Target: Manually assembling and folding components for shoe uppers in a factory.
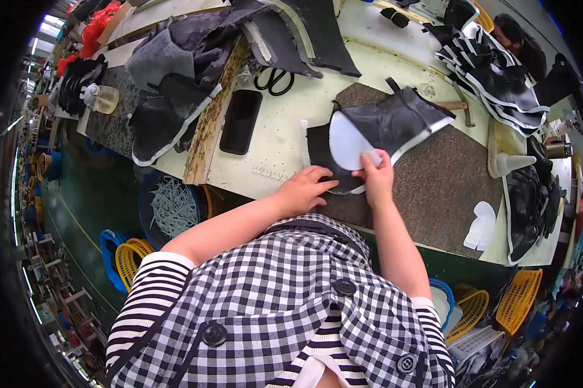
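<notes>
A black leather boot upper (405,119) with a white edge lies across a brown work board. Its near left part is spread out below a white half-moon stiffener sheet (350,145). My right hand (377,176) pinches the lower right corner of this sheet between thumb and fingers. Against the lower left edge of the upper rests my left hand (304,189), its bent fingers apart and their tips on the black material. Whether the whole sheet touches the leather I cannot tell.
Left of the upper lie a phone (241,121), black-handled scissors (275,81) and a short ruler (269,173). A hammer (465,107) and stacked uppers (492,74) are at right, white cut pieces (481,226) nearer. Another person (518,39) is at the far right.
</notes>
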Demonstrator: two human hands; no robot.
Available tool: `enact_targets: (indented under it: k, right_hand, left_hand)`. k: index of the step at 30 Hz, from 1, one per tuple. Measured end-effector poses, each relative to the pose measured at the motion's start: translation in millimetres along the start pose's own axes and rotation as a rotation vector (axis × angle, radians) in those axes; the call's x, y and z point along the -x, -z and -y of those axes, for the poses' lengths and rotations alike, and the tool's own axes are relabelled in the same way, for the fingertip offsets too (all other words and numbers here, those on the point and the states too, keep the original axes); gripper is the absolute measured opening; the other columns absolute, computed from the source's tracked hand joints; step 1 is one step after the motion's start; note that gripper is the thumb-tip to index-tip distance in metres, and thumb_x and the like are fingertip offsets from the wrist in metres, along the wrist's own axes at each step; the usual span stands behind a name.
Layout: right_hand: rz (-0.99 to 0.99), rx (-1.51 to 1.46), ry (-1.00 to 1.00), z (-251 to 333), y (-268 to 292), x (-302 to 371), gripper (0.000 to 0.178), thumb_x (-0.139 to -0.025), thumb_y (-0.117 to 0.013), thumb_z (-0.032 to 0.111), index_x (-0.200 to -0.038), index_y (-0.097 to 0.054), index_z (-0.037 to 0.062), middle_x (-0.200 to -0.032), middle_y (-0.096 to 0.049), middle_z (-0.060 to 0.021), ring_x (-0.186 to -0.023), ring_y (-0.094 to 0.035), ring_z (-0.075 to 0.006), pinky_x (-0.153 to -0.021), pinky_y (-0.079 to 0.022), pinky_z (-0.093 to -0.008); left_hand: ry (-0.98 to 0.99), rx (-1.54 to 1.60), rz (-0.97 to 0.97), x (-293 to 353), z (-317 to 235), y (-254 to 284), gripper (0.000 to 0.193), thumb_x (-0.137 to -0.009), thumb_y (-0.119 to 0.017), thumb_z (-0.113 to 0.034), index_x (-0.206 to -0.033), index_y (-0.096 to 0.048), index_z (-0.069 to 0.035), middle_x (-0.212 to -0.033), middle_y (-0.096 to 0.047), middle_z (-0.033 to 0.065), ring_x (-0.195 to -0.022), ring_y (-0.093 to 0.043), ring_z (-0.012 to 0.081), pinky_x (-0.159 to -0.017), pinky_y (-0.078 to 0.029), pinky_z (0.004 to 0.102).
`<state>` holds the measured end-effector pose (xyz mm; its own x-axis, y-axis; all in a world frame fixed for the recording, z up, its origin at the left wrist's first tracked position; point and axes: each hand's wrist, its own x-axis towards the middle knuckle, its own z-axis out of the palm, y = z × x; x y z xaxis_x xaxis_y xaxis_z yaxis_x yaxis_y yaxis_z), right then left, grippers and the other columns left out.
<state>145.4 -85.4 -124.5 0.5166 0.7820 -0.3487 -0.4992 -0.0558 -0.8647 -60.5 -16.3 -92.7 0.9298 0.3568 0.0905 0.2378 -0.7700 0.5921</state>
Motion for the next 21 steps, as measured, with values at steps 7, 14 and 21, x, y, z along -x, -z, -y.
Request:
enact_targets:
  k: [7,14,21]
  right_hand:
    - [-0.101,-0.033,-0.020,12.4,-8.5,-20.6,0.027,-0.093,-0.061,0.014,-0.115,-0.048,0.0031,-0.101,-0.062,-0.0099,-0.076,-0.065,-0.0183,-0.061,-0.059,-0.0287]
    - [-0.194,-0.274,-0.143,17.9,-10.3,-0.1,0.025,-0.096,-0.056,0.015,-0.117,-0.049,0.0033,-0.110,-0.063,-0.0111,-0.093,-0.066,-0.0244,-0.085,-0.056,-0.0414]
    - [-0.218,-0.386,-0.075,2.5,-13.6,0.7,0.027,-0.095,-0.056,0.013,-0.119,-0.050,0.0025,-0.114,-0.062,-0.0125,-0.100,-0.065,-0.0278,-0.093,-0.053,-0.0473]
  left_hand:
    - [-0.252,0.012,-0.039,-19.7,35.6,4.6,0.046,-0.070,-0.075,-0.019,-0.113,-0.062,-0.008,-0.110,-0.057,0.0101,-0.108,-0.052,0.0305,-0.091,-0.048,0.0383]
    - [-0.396,-0.114,-0.056,-27.3,52.7,16.0,0.035,-0.082,-0.054,-0.011,-0.116,-0.061,-0.015,-0.099,-0.059,0.0072,-0.100,-0.057,0.0280,-0.078,-0.050,0.0379]
    - [-0.402,-0.117,-0.163,-37.7,21.6,-15.4,0.035,-0.075,-0.063,-0.017,-0.110,-0.064,-0.017,-0.098,-0.060,0.0052,-0.095,-0.061,0.0275,-0.078,-0.050,0.0385]
